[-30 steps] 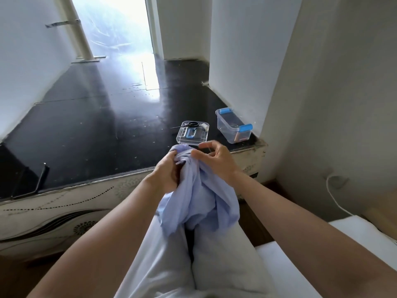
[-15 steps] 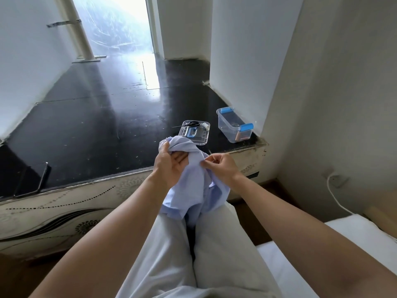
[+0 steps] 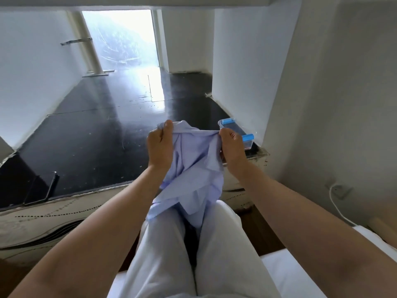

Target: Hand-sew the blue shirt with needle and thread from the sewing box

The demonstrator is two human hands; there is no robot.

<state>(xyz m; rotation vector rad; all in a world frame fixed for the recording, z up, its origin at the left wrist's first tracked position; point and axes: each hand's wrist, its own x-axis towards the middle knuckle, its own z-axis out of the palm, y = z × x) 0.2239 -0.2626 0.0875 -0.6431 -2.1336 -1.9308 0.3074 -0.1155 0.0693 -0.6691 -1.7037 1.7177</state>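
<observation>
The light blue shirt [image 3: 193, 168] hangs bunched over my knees, held up by its top edge. My left hand [image 3: 160, 147] grips the fabric at the upper left, thumb on top. My right hand [image 3: 233, 147] grips the upper right edge, and the cloth is stretched between the two hands. Behind my right hand stands the clear sewing box [image 3: 238, 131] with blue clips, partly hidden. No needle or thread shows. The shirt hides the box lid seen earlier.
A black glossy tabletop [image 3: 96, 136] with a patterned white edge lies ahead. A dark phone [image 3: 43, 188] rests at its left front. A white cable [image 3: 337, 205] hangs from a wall socket on the right. White bedding [image 3: 300, 274] is under me.
Both hands rose and moved apart, spreading the shirt's top edge. The shirt now covers the lid with scissors. My view tilted upward.
</observation>
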